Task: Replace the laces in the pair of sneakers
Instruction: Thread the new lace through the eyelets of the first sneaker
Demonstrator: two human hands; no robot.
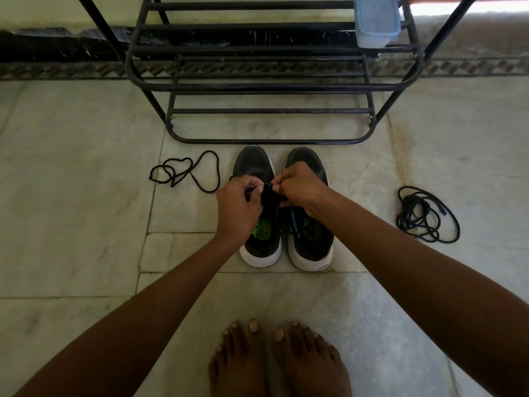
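Two black sneakers with white soles stand side by side on the floor, toes toward the rack: the left sneaker (254, 164) and the right sneaker (312, 247). My left hand (236, 207) and my right hand (300, 184) meet above the left sneaker's tongue, fingers curled, each pinching a black lace (269, 196) at the eyelets. How the lace runs under my fingers is hidden. A loose black lace (186, 170) lies on the floor to the left of the shoes. A tangled bundle of black lace (426, 216) lies to the right.
A black metal shoe rack (269, 87) stands just beyond the sneakers' toes, with a pale blue lidded plastic box (376, 21) on an upper shelf. My bare feet (280, 359) stand on the stone-tile floor behind the shoes. A wall runs behind the rack.
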